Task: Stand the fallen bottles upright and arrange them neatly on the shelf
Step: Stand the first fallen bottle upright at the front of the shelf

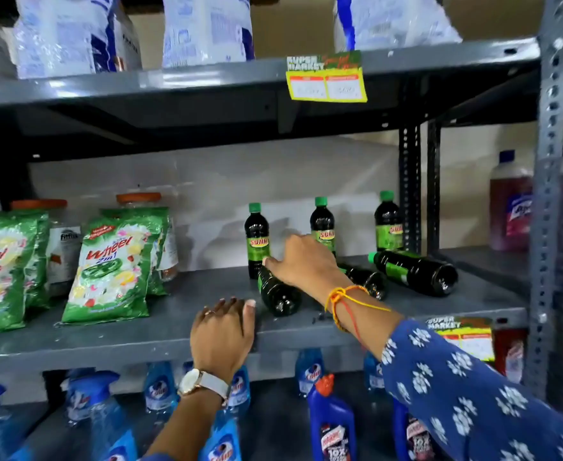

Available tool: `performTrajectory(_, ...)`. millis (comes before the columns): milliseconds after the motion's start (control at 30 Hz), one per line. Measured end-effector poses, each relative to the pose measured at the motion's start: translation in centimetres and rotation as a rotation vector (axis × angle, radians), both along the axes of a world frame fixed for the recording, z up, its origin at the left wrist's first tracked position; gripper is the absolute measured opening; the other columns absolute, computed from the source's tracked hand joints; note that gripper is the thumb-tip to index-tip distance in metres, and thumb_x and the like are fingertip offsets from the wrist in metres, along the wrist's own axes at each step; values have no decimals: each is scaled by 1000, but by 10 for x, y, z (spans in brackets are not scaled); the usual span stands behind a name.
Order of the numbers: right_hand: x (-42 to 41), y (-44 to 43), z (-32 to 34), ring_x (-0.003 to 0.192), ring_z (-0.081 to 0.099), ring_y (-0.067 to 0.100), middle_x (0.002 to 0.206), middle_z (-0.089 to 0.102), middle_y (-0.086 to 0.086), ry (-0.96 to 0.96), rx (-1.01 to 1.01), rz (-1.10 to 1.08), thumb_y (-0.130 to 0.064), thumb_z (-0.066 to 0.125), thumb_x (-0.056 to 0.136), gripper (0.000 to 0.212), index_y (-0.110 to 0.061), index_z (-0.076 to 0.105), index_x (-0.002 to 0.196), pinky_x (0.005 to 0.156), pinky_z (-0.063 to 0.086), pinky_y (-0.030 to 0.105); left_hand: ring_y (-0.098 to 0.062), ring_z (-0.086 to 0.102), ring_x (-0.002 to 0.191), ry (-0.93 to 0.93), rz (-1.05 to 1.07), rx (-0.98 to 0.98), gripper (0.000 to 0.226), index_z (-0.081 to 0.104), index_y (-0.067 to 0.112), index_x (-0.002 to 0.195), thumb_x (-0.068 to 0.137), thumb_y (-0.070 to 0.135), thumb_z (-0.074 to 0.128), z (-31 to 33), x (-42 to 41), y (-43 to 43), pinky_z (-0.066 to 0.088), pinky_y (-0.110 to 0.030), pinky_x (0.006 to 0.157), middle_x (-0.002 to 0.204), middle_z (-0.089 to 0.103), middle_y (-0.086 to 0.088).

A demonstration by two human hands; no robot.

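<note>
Three dark bottles with green caps stand upright at the back of the grey middle shelf (pixel 140 331): a left one (pixel 256 239), a middle one (pixel 322 224) and a right one (pixel 387 222). Three more lie on their sides: a near one (pixel 278 294), a middle one (pixel 368 281) mostly hidden behind my wrist, and a far right one (pixel 416 272). My right hand (pixel 301 262) grips the upper end of the near fallen bottle. My left hand (pixel 221 331) rests flat on the shelf's front edge, holding nothing.
Green detergent packets (pixel 113 271) and orange-lidded jars (pixel 139 199) fill the shelf's left side. A red bottle (pixel 510 207) stands past the upright post (pixel 549 194). Blue spray bottles (pixel 160 387) sit on the shelf below, white bags (pixel 207 28) above.
</note>
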State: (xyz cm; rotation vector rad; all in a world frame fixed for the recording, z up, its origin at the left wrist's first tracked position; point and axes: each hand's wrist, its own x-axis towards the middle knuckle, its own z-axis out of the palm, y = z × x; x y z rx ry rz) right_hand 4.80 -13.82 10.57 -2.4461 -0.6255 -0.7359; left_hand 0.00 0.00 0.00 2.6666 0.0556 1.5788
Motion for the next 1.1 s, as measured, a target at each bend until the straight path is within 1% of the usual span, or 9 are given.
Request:
performTrajectory(167, 15, 59, -8, 118, 42, 34, 120, 58, 9, 157, -374, -213, -58, 60, 75, 62, -14, 55, 119, 78, 35, 39, -28, 56, 41, -58, 41, -20, 41, 60, 12, 54, 86, 23, 37, -17, 2, 3, 42, -31, 45, 50, 62, -10)
performTrajectory(233, 26, 80, -14, 116, 41, 34, 122, 56, 9, 212, -468, -326, -43, 61, 82, 52, -12, 53, 123, 77, 35, 37, -28, 57, 43, -81, 57, -4, 39, 60, 13, 54, 84, 22, 37, -18, 5, 6, 40, -31, 45, 51, 62, -9)
performTrajectory(367, 39, 89, -28, 121, 45, 37, 131, 56, 14, 157, -537, -426, -14, 48, 91, 38, -7, 51, 128, 95, 42, 41, -26, 59, 47, -103, 44, -26, 36, 61, 15, 54, 82, 22, 39, -19, 5, 8, 40, -28, 48, 53, 64, -5)
performTrajectory(467, 41, 65, -32, 116, 55, 33, 122, 62, 10, 54, -382, -281, -30, 68, 78, 45, -13, 58, 118, 85, 45, 35, -25, 59, 48, -102, 41, -45, 34, 59, 16, 53, 80, 22, 39, -18, 4, 6, 40, -28, 49, 52, 63, -4)
performTrajectory(567, 43, 41, -38, 99, 64, 33, 106, 69, 11, 61, 31, -89, -50, 71, 65, 54, -17, 60, 107, 74, 48, 34, -25, 59, 48, -84, 41, -64, 33, 57, 17, 53, 80, 22, 39, -17, 4, 6, 39, -29, 50, 52, 62, -3)
performTrajectory(700, 48, 34, -58, 92, 68, 25, 105, 72, 9, 173, 529, 295, -37, 75, 67, 60, -15, 52, 118, 83, 53, 44, -24, 61, 51, -66, 27, -74, 33, 60, 17, 55, 80, 22, 39, -18, 3, 5, 41, -29, 51, 55, 65, -2)
performTrajectory(767, 54, 35, -67, 90, 69, 17, 103, 71, 8, 222, 593, 369, -26, 77, 69, 58, -14, 49, 119, 86, 54, 42, -24, 62, 53, -64, 29, -74, 34, 62, 17, 57, 81, 23, 38, -19, 5, 5, 42, -28, 53, 57, 67, -3)
performTrajectory(900, 67, 37, -75, 77, 63, -11, 96, 66, -4, 306, 628, 449, -18, 76, 73, 50, -25, 42, 108, 69, 49, 9, -24, 63, 54, -25, 36, -91, 36, 64, 15, 58, 81, 23, 38, -19, 6, 5, 43, -30, 54, 59, 68, -4)
performTrajectory(1100, 66, 41, -77, 96, 50, 9, 107, 48, -2, 329, 508, 339, -48, 85, 53, 76, -21, 38, 106, 80, 39, 23, -22, 67, 62, 27, 56, -111, 39, 71, 13, 65, 83, 24, 38, -20, 5, 5, 46, -32, 59, 70, 73, -5)
